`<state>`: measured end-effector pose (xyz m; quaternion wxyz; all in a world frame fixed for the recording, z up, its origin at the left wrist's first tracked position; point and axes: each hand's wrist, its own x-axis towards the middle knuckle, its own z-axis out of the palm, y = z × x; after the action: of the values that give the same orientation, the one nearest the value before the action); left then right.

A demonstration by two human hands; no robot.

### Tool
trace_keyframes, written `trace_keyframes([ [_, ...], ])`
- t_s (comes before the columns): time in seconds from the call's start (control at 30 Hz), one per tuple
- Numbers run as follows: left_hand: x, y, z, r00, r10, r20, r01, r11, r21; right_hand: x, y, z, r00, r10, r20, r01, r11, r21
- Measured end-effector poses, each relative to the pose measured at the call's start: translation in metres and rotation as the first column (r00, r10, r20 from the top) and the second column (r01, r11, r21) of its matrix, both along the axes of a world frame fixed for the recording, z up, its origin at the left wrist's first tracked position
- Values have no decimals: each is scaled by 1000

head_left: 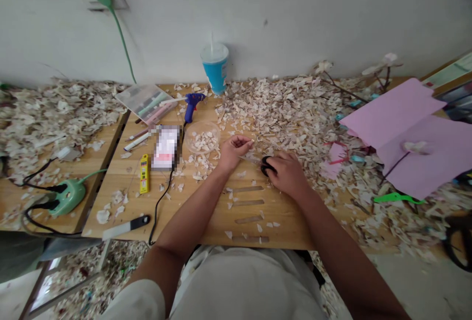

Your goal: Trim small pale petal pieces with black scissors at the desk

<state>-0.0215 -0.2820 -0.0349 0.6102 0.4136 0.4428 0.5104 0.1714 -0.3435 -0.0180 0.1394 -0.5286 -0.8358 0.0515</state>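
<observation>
My left hand is closed in a pinch around a small pale flake, which shows at the fingertips. A pair of scissors with black handles is in my right hand, its blades reaching left beneath my left fingers. Whether the blades are apart cannot be made out. Just left of my left hand stands a clear round bowl with several pale flakes in it. Beyond both hands spreads a thick heap of similar dry flakes.
A blue glue gun and a blue cup stand behind the bowl. To the left lie a blurred phone, a yellow box and a scraper-like tool. Pink sheets rest at right. A black cord crosses the wooden table.
</observation>
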Motion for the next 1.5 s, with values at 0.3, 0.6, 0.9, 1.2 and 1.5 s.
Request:
trace_keyframes([
  [0.3, -1, -3, 4, 999, 17, 30, -18, 999, 35, 5, 3, 2, 979, -192, -66, 193, 981, 7],
  [0.6, 2, -4, 3, 984, -99, 147, 91, 994, 60, 3, 4, 1, 987, -159, -21, 158, 987, -39],
  [0.9, 1, -3, 1, 991, -98, 86, 90, 991, 98, 5, 3, 2, 989, -149, 14, 149, 989, 25],
  [1.2, -1, -1, -1, 991, -108, 77, 99, 989, 112, 10, 4, 2, 989, -142, 30, 141, 990, 29],
  [1.5, -1, -1, 4, 990, -81, 114, 75, 995, 60, 17, 9, -8, 972, -215, -98, 218, 976, 15],
])
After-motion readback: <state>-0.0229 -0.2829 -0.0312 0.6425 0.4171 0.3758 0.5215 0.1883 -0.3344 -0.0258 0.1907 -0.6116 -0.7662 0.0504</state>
